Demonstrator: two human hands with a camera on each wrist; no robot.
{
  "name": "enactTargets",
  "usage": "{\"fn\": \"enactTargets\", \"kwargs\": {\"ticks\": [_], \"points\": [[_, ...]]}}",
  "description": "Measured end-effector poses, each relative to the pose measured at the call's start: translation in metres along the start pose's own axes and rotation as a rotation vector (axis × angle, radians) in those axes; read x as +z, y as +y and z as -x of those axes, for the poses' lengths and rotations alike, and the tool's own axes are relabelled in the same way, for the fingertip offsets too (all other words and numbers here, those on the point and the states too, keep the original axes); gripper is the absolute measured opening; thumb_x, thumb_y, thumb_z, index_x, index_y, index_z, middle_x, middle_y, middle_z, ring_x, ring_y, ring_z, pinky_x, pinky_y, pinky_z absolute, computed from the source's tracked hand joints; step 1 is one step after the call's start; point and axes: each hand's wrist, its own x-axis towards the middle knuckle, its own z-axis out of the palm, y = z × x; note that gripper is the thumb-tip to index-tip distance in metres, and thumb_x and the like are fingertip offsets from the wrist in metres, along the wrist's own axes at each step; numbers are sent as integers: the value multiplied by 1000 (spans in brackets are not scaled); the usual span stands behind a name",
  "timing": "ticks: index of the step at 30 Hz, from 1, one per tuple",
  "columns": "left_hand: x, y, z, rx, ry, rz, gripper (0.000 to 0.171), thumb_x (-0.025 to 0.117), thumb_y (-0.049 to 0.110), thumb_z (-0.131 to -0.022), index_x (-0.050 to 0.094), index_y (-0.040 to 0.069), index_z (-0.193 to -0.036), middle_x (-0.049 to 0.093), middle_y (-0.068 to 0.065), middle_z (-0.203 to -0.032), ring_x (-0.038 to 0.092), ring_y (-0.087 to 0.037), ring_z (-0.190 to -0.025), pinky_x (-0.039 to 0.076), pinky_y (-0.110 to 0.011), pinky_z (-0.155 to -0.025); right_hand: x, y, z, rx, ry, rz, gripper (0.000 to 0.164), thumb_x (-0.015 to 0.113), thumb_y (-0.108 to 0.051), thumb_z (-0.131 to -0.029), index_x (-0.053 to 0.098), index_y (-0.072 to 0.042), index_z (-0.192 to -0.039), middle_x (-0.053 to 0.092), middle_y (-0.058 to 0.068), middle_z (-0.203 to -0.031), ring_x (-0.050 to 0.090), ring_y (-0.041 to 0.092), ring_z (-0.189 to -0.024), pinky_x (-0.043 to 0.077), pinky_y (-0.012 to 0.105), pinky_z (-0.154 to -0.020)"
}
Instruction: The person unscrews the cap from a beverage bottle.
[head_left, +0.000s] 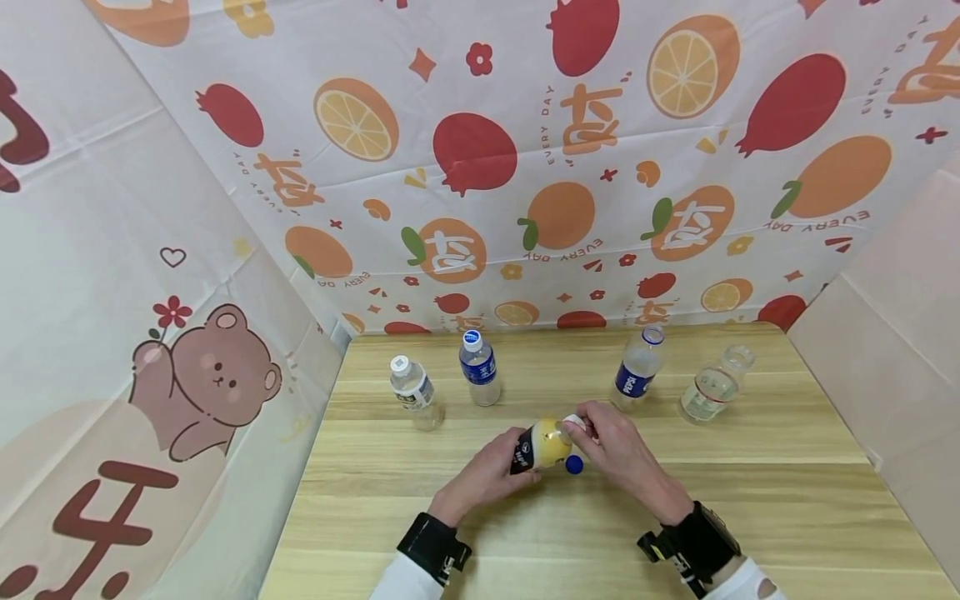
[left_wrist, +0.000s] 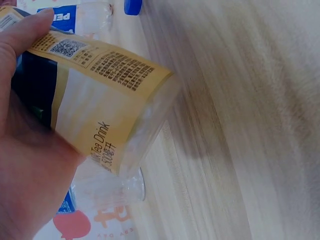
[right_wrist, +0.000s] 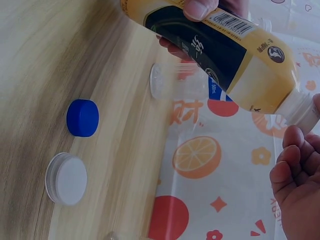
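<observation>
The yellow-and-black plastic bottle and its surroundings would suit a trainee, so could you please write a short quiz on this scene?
1. Which hand grips the body of the yellow-and-black plastic bottle?
2. True or false: the round blue plastic cap lies on the wood-grained table.
3. The right hand touches the bottle's: A) base; B) top end; C) barcode.

Key: 1. The left hand. 2. True. 3. B.
</observation>
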Motion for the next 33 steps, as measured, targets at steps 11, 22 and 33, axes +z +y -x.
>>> {"fn": "enactTargets", "kwargs": {"ticks": [11, 22, 33], "points": [[-2, -4, -1, -46, -101, 92, 60, 80, 31, -92, 50, 14, -141, 64, 3, -122, 62, -6, -104, 53, -28, -93, -4, 5, -1, -24, -101, -24, 12, 71, -12, -99, 62, -10, -107, 55, -9, -92, 49, 4, -79, 47, 22, -64], [-2, -3, 1, -55, -114, 105, 63, 81, 30, -90, 49, 16, -143, 63, 5, -122, 61, -6, -105, 53, -28, -93, -6, 8, -1, -142, -117, -20, 9, 68, -16, -101, 63, -12, -107, 58, -10, -97, 49, 4, -85, 48, 24, -69], [-5, -1, 0, -49, -127, 91, 64, 81, 29, -90, 49, 14, -144, 63, 3, -123, 61, -6, -105, 53, -28, -93, -4, 11, 1, -226, -74, 42, 10, 60, -16, -106, 62, -7, -110, 62, -2, -101, 55, 12, -91, 51, 34, -76]]}}
